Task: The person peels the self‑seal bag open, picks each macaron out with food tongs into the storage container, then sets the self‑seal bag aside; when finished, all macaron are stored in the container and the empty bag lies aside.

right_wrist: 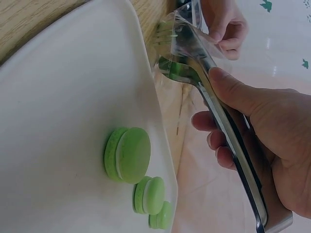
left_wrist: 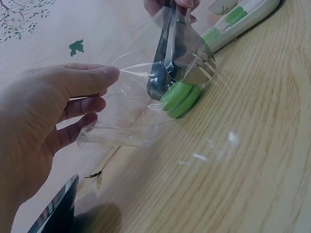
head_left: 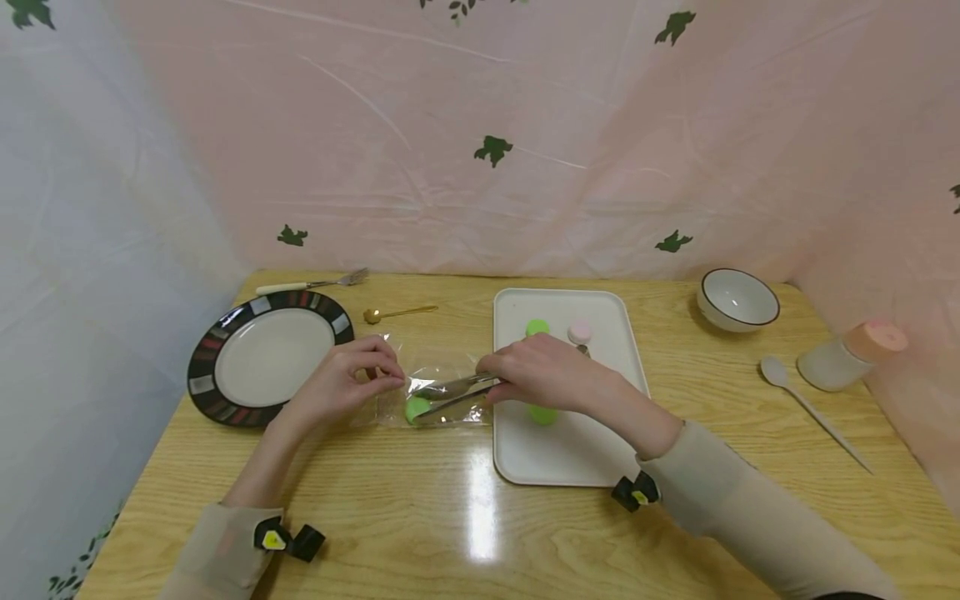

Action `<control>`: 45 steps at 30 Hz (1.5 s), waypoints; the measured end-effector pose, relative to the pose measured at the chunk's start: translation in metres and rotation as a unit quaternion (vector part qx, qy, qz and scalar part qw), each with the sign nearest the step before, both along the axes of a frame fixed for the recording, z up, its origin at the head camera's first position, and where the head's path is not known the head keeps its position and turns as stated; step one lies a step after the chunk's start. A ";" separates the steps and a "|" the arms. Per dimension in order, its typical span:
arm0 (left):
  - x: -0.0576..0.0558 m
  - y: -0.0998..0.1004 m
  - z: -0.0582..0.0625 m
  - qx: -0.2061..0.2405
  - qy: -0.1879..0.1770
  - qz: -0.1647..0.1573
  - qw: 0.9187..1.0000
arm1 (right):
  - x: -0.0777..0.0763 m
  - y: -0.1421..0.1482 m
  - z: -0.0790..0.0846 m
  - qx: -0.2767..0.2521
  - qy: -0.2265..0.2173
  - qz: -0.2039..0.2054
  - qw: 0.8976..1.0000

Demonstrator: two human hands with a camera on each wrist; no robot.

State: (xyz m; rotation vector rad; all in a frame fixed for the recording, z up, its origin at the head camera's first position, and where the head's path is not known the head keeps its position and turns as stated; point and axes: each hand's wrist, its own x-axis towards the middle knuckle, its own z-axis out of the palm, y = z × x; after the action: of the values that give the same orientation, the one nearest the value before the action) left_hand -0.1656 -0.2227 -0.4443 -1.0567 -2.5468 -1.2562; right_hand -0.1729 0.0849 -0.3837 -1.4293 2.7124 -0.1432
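Observation:
My left hand (head_left: pixel 348 375) pinches the edge of a clear plastic bag (left_wrist: pixel 131 133) between thumb and index finger, its other fingers bent beneath. In my right hand (head_left: pixel 558 371) are metal serving tongs (right_wrist: pixel 221 111), gripped around the arms and reaching leftward over the tray's edge. Their ends, one of them slotted like a fork, are inside the bag. A green macaron (left_wrist: pixel 182 99) lies in the bag right at the tong ends. The white tray (head_left: pixel 570 458) beneath my right hand bears more green macarons (right_wrist: pixel 133 155) and a pale pink macaron (head_left: pixel 579 332).
A dark-rimmed plate (head_left: pixel 206 383) stands left of my left hand. Behind are a fork (head_left: pixel 300 286) and a small gold spoon (head_left: pixel 401 312). To the right are a bowl (head_left: pixel 738 304), a pink-lidded jar (head_left: pixel 832 367) and a long grey-white spoon (head_left: pixel 817 414).

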 end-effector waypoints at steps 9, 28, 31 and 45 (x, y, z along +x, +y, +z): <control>0.000 0.000 0.000 -0.006 0.004 0.003 1.000 | 0.001 0.000 0.000 0.003 0.002 -0.001 1.000; 0.001 0.000 -0.002 0.002 0.001 0.007 1.000 | 0.002 0.003 0.000 0.000 0.011 -0.001 1.000; 0.001 0.000 -0.002 0.004 0.003 0.005 1.000 | 0.002 0.005 0.001 -0.002 0.018 -0.001 1.000; -0.002 -0.001 0.001 -0.002 0.003 0.002 1.000 | 0.001 0.040 0.017 0.019 0.012 -0.047 0.999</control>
State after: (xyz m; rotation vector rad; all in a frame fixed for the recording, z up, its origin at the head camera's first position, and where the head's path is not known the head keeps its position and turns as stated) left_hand -0.1671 -0.2239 -0.4438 -1.0528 -2.5463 -1.2455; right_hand -0.1719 0.1247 -0.3662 -1.3035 2.7873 -0.0799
